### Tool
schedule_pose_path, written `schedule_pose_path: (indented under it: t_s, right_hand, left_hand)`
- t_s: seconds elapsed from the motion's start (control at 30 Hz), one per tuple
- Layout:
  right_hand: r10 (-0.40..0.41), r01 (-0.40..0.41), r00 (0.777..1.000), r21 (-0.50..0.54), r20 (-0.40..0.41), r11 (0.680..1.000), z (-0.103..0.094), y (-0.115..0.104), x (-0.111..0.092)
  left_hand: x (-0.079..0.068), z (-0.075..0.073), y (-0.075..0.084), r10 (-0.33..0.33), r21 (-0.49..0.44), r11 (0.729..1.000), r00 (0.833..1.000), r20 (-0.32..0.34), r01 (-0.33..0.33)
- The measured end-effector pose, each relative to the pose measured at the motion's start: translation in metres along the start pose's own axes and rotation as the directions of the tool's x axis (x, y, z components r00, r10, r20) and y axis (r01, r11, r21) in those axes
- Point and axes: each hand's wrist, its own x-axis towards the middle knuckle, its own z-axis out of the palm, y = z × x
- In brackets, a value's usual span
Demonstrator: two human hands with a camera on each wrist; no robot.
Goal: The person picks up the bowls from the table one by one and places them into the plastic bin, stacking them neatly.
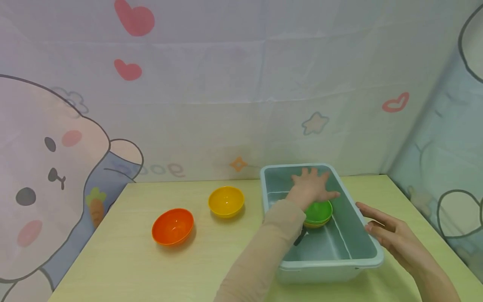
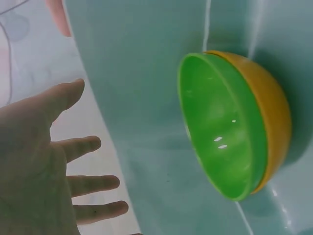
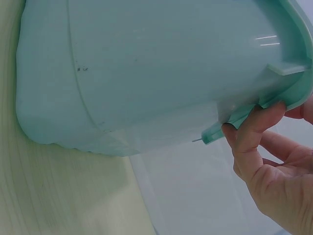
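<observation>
My left hand [image 1: 310,187] is over the inside of a pale blue-green plastic bin [image 1: 330,264], fingers spread and holding nothing. Just below it in the bin, a green bowl [image 1: 318,212] sits nested in a yellow-orange bowl [image 2: 275,117]. The left wrist view shows the same green bowl [image 2: 220,132] apart from the left hand [image 2: 36,161]. At the bin's right side, my right hand [image 1: 396,237] touches the outside of the rim with its fingertips. Seen from the right wrist, those fingers [image 3: 249,132] lie loosely bent against the rim's underside.
An orange-red bowl [image 1: 173,227] and a yellow bowl [image 1: 226,202] stand upright, apart, on the light wood table [image 1: 124,260] left of the bin. A printed cloth [image 1: 211,84] hangs behind the table. Something dark [image 1: 300,237] shows under the left sleeve.
</observation>
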Motion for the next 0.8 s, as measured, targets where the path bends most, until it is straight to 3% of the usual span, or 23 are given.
schedule_pose_path:
  t_s: [0.47, 0.8]
  right_hand:
    - [-0.017, 0.017, 1.000, 0.020, 0.015, 1.000, -0.002, 0.001, 0.000]
    - [-0.040, 0.039, 0.999, 0.020, 0.020, 0.999, -0.002, 0.005, 0.001]
  left_hand:
    - [-0.028, -0.024, 0.010, -0.019, 0.059, 0.998, 0.999, 0.032, 0.017]
    - [-0.051, -0.041, 0.015, -0.011, 0.096, 0.995, 1.000, 0.012, 0.010]
